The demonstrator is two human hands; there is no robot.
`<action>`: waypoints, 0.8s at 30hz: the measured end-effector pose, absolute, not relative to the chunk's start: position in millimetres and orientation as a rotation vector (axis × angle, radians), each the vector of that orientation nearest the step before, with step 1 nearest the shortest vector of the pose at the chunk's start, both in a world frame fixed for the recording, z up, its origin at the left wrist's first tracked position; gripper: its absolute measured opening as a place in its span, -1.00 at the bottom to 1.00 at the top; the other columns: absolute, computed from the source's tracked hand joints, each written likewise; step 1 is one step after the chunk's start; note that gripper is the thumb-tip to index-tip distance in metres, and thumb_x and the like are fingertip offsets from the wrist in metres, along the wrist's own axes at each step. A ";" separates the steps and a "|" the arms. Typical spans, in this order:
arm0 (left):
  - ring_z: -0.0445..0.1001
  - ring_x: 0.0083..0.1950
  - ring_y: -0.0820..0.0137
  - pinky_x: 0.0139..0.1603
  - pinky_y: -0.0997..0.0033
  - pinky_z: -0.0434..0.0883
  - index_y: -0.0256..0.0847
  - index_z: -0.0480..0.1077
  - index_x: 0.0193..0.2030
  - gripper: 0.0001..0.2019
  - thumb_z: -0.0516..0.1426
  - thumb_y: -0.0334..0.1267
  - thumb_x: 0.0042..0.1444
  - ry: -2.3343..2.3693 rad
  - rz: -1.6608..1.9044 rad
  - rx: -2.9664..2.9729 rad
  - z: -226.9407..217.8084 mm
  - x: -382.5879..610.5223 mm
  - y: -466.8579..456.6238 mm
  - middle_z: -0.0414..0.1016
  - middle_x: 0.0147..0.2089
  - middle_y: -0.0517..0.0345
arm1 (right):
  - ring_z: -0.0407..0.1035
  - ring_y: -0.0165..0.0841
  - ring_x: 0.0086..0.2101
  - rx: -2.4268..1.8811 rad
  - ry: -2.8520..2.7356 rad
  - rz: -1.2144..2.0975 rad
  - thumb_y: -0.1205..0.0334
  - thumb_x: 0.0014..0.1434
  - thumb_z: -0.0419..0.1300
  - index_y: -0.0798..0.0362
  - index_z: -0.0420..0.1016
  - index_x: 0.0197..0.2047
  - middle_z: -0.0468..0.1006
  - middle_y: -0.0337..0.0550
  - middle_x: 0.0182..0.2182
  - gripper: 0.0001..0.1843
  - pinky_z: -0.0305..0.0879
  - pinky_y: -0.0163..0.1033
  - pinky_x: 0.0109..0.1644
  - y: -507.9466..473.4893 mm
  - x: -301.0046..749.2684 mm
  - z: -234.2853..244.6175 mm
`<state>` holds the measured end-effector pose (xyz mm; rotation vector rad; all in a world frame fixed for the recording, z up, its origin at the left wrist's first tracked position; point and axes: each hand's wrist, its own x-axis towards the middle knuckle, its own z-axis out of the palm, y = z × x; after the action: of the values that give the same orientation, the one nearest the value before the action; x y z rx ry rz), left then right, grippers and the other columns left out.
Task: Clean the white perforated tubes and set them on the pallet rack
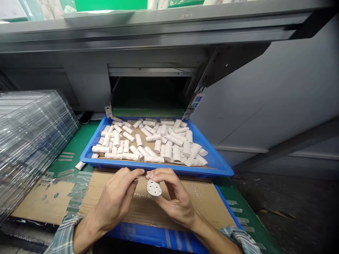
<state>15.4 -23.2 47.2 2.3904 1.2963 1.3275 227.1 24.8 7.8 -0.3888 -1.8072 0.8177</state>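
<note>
We are looking down at a small white perforated piece, low in the centre of the frame, just above a cardboard sheet. Our right hand is pinching it, fingers curled closed around its edge. Our left hand is hovering beside it, fingers loosely bent, tips meeting the right fingertips; we cannot tell whether they are touching the piece. Just beyond the hands, a blue tray is holding many white cylindrical pieces. Behind it, a dark machine opening is showing. At the left, stacked clear plastic trays are leaning.
</note>
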 end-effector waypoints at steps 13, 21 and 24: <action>0.55 -0.22 0.40 -0.22 0.45 0.48 -0.17 0.42 0.31 -0.69 0.01 -0.30 0.55 1.316 1.262 2.433 55.7 15.7 -33.5 0.54 -0.17 0.08 | 0.51 -0.18 0.00 -0.434 -1.783 0.752 0.51 0.33 0.29 -0.12 0.44 0.20 0.56 -0.06 -0.02 -0.53 0.53 -0.03 0.13 26.1 226.7 7.9; 0.46 -0.33 0.41 -0.27 0.46 0.47 -0.15 0.44 0.17 -0.74 0.20 -0.10 0.46 1.180 1.371 2.131 39.8 36.9 -29.0 0.59 -0.19 0.13 | 0.49 -0.19 -0.05 -0.422 -1.738 0.827 0.36 0.32 0.36 -0.14 0.41 0.15 0.50 -0.08 -0.06 -0.60 0.54 -0.08 0.05 24.5 224.0 2.2; 0.42 -0.37 0.45 -0.34 0.51 0.43 -0.12 0.46 0.18 -0.75 0.19 -0.11 0.47 1.126 1.335 2.101 41.8 32.8 -23.3 0.57 -0.22 0.17 | 0.49 -0.18 0.07 -0.407 -1.764 0.963 0.29 0.38 0.31 -0.14 0.37 0.23 0.49 -0.01 0.07 -0.59 0.52 -0.08 0.16 22.3 226.7 3.3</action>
<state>32.8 -23.3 41.8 2.1006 1.1264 1.3346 226.7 22.3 3.3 -0.4068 -1.7640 0.9628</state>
